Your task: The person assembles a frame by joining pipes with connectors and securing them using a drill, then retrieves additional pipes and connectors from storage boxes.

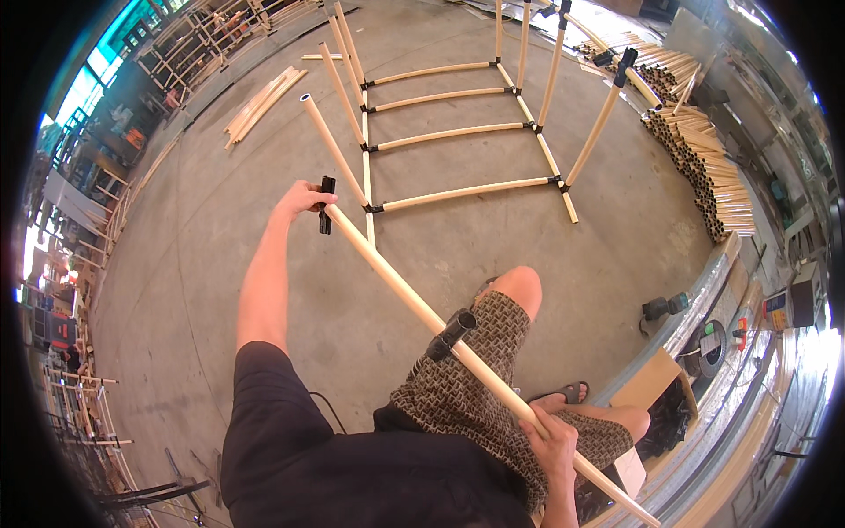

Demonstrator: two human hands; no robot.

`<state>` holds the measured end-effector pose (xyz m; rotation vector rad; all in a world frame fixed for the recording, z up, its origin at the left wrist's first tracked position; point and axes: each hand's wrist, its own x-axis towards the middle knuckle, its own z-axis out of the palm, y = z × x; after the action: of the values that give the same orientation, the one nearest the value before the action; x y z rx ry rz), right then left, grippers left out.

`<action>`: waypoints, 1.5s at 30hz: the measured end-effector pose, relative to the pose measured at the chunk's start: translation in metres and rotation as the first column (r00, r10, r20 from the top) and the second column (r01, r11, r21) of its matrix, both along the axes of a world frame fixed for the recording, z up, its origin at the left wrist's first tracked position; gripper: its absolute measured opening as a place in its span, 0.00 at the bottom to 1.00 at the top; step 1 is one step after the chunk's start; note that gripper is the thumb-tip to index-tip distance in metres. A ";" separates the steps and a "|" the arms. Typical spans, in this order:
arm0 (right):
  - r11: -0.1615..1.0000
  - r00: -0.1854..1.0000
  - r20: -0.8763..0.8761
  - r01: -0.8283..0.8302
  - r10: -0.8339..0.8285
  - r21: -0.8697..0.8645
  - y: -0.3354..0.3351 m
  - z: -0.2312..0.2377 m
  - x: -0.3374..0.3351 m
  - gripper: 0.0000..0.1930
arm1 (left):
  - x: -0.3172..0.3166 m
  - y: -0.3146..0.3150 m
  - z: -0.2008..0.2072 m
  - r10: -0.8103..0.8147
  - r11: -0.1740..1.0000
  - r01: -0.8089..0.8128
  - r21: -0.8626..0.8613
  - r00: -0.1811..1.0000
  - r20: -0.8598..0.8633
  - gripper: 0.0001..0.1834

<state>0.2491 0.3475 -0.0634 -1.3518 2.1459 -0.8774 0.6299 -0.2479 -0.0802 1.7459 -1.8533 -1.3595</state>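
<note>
A long cream-coloured pipe [387, 273] slants across my lap from upper left to lower right. My right hand [552, 442] is wrapped round its lower part, near my knee. At the pipe's upper end, my left hand [310, 199] is closed on a black pipe connector [327, 207], which sits crosswise against that end. A second black connector [451, 335] is clamped round the pipe between my hands. Beyond them a pipe frame [466, 189] stands on the floor, with several crossbars, upright posts and black joints.
Bundles of cut pipes [704, 167] are stacked at the right. A few loose pipes [264, 106] lie on the floor at the far left. Near my right knee are a cordless drill [664, 305] and an open cardboard box [647, 387]. More pipe frames [198, 44] stand at the back left.
</note>
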 end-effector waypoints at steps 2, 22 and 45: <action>1.000 1.000 -0.003 0.008 -0.008 0.003 -0.002 0.003 0.001 0.17 | -0.006 0.001 -0.003 -0.020 1.000 0.021 -0.022 0.999 0.043 0.22; 0.999 0.994 -0.107 0.004 0.001 0.043 -0.010 0.002 0.000 0.17 | -0.045 0.022 0.013 -0.203 0.852 0.454 -0.259 0.744 0.637 0.26; 0.975 0.968 0.245 0.002 -0.058 0.223 -0.020 0.026 -0.013 0.16 | 0.016 0.044 -0.053 -0.195 0.898 0.199 -0.393 0.980 0.051 0.20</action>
<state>0.2359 0.3278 -0.0374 -1.0420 2.0049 -0.7501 0.6460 -0.2039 -0.1328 1.3924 -2.1757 -0.9420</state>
